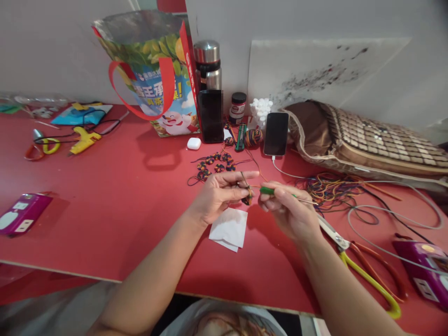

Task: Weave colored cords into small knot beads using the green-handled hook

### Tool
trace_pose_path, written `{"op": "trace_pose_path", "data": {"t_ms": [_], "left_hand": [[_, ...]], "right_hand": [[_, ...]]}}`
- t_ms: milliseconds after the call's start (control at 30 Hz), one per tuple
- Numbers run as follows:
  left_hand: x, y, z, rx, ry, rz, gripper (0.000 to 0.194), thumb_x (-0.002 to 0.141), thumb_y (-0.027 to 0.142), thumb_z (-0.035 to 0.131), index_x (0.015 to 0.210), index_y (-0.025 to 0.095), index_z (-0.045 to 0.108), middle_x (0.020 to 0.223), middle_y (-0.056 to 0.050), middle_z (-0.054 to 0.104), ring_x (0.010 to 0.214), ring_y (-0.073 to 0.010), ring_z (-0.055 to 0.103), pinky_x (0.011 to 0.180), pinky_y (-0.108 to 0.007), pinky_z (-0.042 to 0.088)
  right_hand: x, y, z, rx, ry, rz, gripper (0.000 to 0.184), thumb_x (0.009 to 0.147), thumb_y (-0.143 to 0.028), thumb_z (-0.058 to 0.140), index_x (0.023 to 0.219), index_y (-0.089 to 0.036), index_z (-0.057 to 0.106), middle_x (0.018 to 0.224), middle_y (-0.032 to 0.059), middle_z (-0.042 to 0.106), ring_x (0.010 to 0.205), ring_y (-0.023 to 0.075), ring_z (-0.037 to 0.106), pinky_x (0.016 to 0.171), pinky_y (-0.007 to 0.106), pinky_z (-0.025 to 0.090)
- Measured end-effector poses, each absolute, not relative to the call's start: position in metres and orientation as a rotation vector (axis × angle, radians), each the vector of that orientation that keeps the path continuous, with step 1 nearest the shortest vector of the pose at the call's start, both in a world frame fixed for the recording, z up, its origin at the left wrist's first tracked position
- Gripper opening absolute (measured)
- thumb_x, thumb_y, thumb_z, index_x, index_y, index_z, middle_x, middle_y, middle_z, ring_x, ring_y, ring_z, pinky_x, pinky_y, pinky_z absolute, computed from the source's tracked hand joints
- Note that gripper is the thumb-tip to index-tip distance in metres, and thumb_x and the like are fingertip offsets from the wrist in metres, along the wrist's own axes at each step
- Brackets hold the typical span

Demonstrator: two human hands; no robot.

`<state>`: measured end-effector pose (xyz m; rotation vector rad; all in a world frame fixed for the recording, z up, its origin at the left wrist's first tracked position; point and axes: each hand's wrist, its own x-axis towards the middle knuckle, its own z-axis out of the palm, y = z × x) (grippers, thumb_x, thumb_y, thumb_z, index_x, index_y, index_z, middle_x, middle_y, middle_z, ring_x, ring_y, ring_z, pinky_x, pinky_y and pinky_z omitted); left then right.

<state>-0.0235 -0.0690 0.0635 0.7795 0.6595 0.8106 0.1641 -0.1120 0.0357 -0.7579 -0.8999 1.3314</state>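
My left hand point(226, 191) pinches a small multicoloured crochet piece point(247, 198), its index finger stretched out with yarn running over it. In my right hand point(292, 210) is a crochet hook with a green handle point(268, 190), its metal tip pointing left toward the piece. Both hands hang a little above the table, close together. A folded white tissue point(229, 228) lies below them. Several finished-looking crochet pieces point(219, 168) in the same dark mixed colours lie just beyond my left hand. Behind them sits a ball of multicoloured yarn point(254, 137).
Scissors point(364, 266) with red and yellow handles lie beside my right forearm. A yarn tangle point(332, 189) and cables spread at right. A phone point(276, 134), a dark phone-like slab point(212, 116), a steel flask point(207, 53) and a shopping bag point(150, 79) stand at the back. A glue gun point(85, 140) lies left.
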Motion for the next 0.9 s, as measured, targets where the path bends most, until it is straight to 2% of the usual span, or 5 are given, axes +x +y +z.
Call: {"op": "trace_pose_path", "data": {"t_ms": [167, 367, 567, 767, 900], "left_hand": [[-0.015, -0.074, 0.063, 0.767, 0.786, 0.959, 0.036, 0.066, 0.017, 0.092, 0.102, 0.021, 0.088, 0.081, -0.003, 0.074, 0.072, -0.0127, 0.067, 0.062, -0.023, 0.046], [-0.013, -0.072, 0.064, 0.774, 0.763, 1.019, 0.029, 0.070, 0.023, 0.091, 0.099, 0.022, 0.088, 0.084, -0.006, 0.079, 0.053, -0.0044, 0.044, 0.049, -0.022, 0.028], [-0.014, -0.070, 0.059, 0.757, 0.869, 1.013, 0.033, 0.065, 0.022, 0.094, 0.098, 0.020, 0.088, 0.078, -0.006, 0.077, 0.067, -0.0120, 0.062, 0.053, -0.023, 0.035], [-0.012, -0.071, 0.057, 0.852, 0.881, 1.098, 0.037, 0.068, 0.025, 0.092, 0.105, 0.021, 0.088, 0.076, -0.003, 0.074, 0.056, -0.0073, 0.051, 0.049, -0.023, 0.033], [-0.003, -0.077, 0.057, 0.896, 0.932, 1.177, 0.034, 0.076, 0.023, 0.088, 0.110, 0.022, 0.087, 0.071, 0.001, 0.069, 0.050, -0.0042, 0.042, 0.049, -0.022, 0.032]], "right_hand": [[0.158, -0.112, 0.034, -0.867, -0.833, 1.254, 0.021, 0.080, -0.044, 0.090, 0.095, -0.029, 0.089, 0.077, 0.0055, 0.082, 0.060, 0.0160, 0.065, 0.058, 0.035, 0.057], [0.158, -0.110, 0.032, -0.882, -0.824, 1.262, 0.019, 0.080, -0.040, 0.090, 0.095, -0.028, 0.090, 0.077, 0.0053, 0.082, 0.060, 0.0148, 0.066, 0.060, 0.033, 0.057], [0.155, -0.114, 0.028, -0.889, -0.870, 1.164, 0.018, 0.085, -0.038, 0.086, 0.099, -0.028, 0.089, 0.078, 0.0050, 0.081, 0.062, 0.0164, 0.066, 0.061, 0.035, 0.057], [0.161, -0.117, 0.024, -0.938, -1.097, 0.998, 0.019, 0.096, -0.036, 0.076, 0.110, -0.030, 0.087, 0.085, 0.0051, 0.080, 0.069, 0.0184, 0.068, 0.066, 0.037, 0.057], [0.157, -0.121, 0.029, -1.042, -1.295, 0.724, 0.023, 0.099, -0.025, 0.071, 0.117, -0.031, 0.085, 0.088, 0.0046, 0.081, 0.074, 0.0192, 0.072, 0.070, 0.036, 0.059]]}}
